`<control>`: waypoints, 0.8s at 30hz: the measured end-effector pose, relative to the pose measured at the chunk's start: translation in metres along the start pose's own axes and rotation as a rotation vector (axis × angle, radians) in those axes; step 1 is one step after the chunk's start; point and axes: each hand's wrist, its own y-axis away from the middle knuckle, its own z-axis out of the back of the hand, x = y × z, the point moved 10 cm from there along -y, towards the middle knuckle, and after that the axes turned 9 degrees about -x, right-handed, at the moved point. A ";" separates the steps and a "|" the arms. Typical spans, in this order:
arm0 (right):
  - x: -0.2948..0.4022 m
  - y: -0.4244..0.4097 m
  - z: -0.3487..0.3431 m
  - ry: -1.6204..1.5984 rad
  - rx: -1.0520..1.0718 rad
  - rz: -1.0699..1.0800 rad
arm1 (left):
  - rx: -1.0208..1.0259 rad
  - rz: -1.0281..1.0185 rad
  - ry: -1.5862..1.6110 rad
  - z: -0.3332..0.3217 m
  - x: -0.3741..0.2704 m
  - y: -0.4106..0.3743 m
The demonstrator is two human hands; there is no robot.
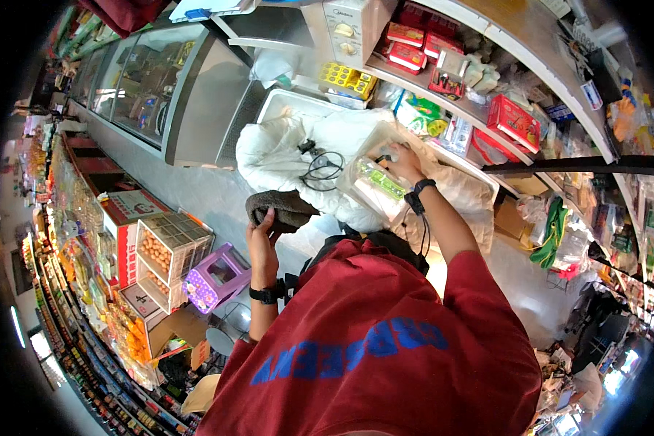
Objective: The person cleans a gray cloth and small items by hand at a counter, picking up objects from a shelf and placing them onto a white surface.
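A dark brown cloth [279, 210] is gripped by my left hand [262, 234], out to the left of the white bedding. My right hand [405, 163] reaches into a translucent plastic bin [354, 191], its fingers at a small dark item; whether they hold it cannot be told. A clear package with a green label [382, 180] lies in the bin beside that hand. White bedding [272, 147] is bunched beside the bin, with a coiled black cable [322, 171] on it. Each wrist wears a black strap.
Shelves with red boxes [515, 121] curve along the upper right. A glass-fronted case [141, 92] stands at upper left. On the left are a crate of eggs [166, 253] and a purple plastic stool [218, 275]. Grey floor [196, 191] shows between them and the bedding.
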 end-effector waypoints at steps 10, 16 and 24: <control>0.010 -0.046 -0.057 0.378 0.148 0.193 | -0.135 0.021 0.021 0.032 0.010 0.023; 0.018 -0.059 -0.058 0.450 0.069 0.228 | -0.147 0.060 -0.019 0.042 0.023 0.026; 0.014 -0.050 -0.012 0.165 -0.106 0.158 | -0.125 0.033 0.017 0.029 0.015 0.023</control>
